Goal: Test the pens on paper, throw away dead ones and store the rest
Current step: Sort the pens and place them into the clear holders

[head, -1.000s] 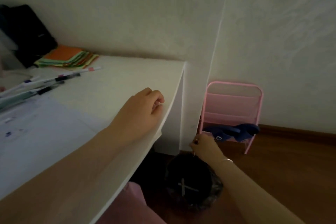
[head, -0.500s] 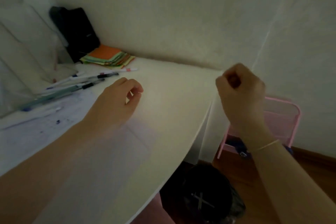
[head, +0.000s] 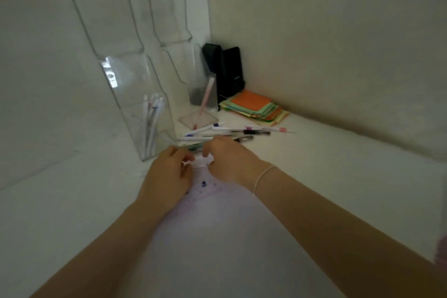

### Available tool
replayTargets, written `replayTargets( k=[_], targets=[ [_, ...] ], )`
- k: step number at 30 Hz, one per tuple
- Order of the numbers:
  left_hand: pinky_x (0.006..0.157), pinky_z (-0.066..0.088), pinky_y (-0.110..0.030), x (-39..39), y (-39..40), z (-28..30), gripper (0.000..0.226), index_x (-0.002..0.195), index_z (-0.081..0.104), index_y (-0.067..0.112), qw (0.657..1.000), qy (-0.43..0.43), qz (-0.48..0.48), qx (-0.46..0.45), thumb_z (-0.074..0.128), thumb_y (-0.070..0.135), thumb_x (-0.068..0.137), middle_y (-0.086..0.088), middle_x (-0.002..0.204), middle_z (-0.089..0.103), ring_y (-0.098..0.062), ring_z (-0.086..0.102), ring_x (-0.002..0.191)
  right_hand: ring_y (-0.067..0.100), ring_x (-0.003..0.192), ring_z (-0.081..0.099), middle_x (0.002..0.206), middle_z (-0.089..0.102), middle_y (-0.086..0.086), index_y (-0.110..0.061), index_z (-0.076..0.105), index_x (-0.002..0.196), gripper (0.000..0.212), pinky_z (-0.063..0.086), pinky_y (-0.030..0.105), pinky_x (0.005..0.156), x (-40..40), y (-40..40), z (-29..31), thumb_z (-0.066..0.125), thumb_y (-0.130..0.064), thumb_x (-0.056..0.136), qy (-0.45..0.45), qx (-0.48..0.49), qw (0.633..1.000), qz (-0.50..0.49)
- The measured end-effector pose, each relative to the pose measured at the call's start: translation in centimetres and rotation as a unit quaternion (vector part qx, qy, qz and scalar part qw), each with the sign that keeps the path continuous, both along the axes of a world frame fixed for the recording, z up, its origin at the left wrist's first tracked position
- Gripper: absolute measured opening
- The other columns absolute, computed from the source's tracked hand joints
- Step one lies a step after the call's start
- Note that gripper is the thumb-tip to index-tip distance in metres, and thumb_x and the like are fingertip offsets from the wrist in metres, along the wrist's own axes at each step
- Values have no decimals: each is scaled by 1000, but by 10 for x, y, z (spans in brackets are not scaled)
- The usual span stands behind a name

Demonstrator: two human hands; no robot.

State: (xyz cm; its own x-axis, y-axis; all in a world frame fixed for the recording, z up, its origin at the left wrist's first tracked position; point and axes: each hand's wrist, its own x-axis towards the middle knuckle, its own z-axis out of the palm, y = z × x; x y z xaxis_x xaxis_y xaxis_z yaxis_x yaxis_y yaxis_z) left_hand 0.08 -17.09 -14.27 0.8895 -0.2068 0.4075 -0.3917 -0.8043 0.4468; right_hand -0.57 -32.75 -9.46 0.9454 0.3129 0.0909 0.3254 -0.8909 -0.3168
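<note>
My left hand [head: 169, 172] and my right hand [head: 229, 159] meet over the far end of a white paper [head: 222, 230] with blue ink marks. Both have curled fingers. Their fingertips are at a greenish pen [head: 193, 146] on the near side of a pile of loose pens [head: 232, 131]. A small whitish patch shows between the thumbs. Motion blur hides whether either hand grips anything. A clear holder [head: 147, 113] on the left contains several white pens. A second clear holder [head: 200, 104] behind has one pink pen.
A stack of orange and green paper squares [head: 256, 106] lies in the corner beside a black object [head: 225, 72]. The white desk [head: 338, 176] runs along walls at the back and right. Tall clear leaflet racks rise on the left.
The view swung left from the desk edge and floor bin to the desk corner. My right hand came up from the bin to the pens. My left hand moved forward beside it.
</note>
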Motion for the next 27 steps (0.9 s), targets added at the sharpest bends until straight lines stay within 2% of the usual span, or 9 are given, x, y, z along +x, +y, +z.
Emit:
replayTargets(
  k=[6, 10, 13, 16, 18, 21, 22, 24, 27],
  targets=[
    [74, 49, -32, 6, 15, -15, 15, 90, 68, 9, 1000, -19, -15, -20, 58, 5, 80, -8, 89, 54, -24, 58, 78, 30, 113, 51, 123, 54, 14, -8, 56, 115, 28, 41, 35, 93, 11, 25, -20, 52, -11, 88, -32, -38, 998, 33],
    [72, 43, -27, 6, 15, -17, 19, 91, 70, 6, 1000, -20, -15, -11, 58, 8, 76, -8, 89, 54, -22, 56, 77, 28, 104, 56, 112, 59, 11, -10, 65, 105, 22, 44, 31, 86, 17, 24, -25, 54, -10, 86, -41, -18, 999, 29],
    [69, 45, -34, 5, 16, -17, 30, 85, 70, 11, 999, -32, -12, 27, 48, 30, 75, -3, 86, 57, -23, 56, 77, 23, 93, 57, 103, 60, 7, -15, 67, 96, 14, 42, 25, 74, 20, 20, -24, 58, -14, 85, -19, 36, 999, 1],
    [76, 41, -35, 5, 18, -13, 39, 93, 67, 20, 998, -38, -2, 49, 36, 39, 80, 1, 90, 61, -22, 57, 86, 9, 66, 56, 79, 62, -1, -19, 67, 84, 11, 44, 11, 58, 21, 11, -12, 63, -9, 82, 23, 168, 984, -57],
    [80, 43, -35, 3, 17, -11, 36, 105, 64, 23, 998, -50, -2, 43, 37, 37, 87, 2, 98, 65, -21, 58, 90, 4, 57, 54, 65, 62, -5, -18, 68, 78, 13, 43, 9, 50, 19, 7, -3, 66, -5, 80, 55, 268, 958, -84],
    [73, 47, -32, -1, 14, -9, 27, 117, 60, 23, 998, -63, -6, 10, 45, 29, 95, 4, 102, 63, -19, 59, 87, 17, 68, 62, 74, 69, 6, -8, 70, 88, 12, 53, 19, 64, 16, 4, 0, 64, -1, 81, 101, 347, 928, -88],
    [70, 46, -30, -3, 13, -8, 26, 119, 58, 25, 998, -61, -11, -8, 46, 29, 96, 7, 98, 60, -17, 58, 85, 24, 76, 65, 84, 72, 13, -5, 70, 94, 13, 55, 24, 74, 14, 4, -1, 64, -2, 83, 129, 398, 905, -78],
    [67, 45, -25, -5, 10, -2, 26, 119, 57, 25, 996, -60, -39, -45, 47, 29, 95, 10, 90, 56, -12, 54, 77, 30, 89, 67, 99, 71, 21, 1, 68, 102, 18, 56, 31, 85, 10, 9, -4, 61, -7, 87, 190, 531, 823, -58],
    [61, 43, -18, -8, 6, 9, 23, 112, 59, 22, 991, -33, -65, -108, 50, 31, 94, 8, 82, 60, -7, 54, 67, 21, 87, 68, 91, 72, 13, -1, 68, 93, 17, 57, 27, 82, 7, 18, -6, 55, -11, 92, 156, 656, 735, -66]
  ],
)
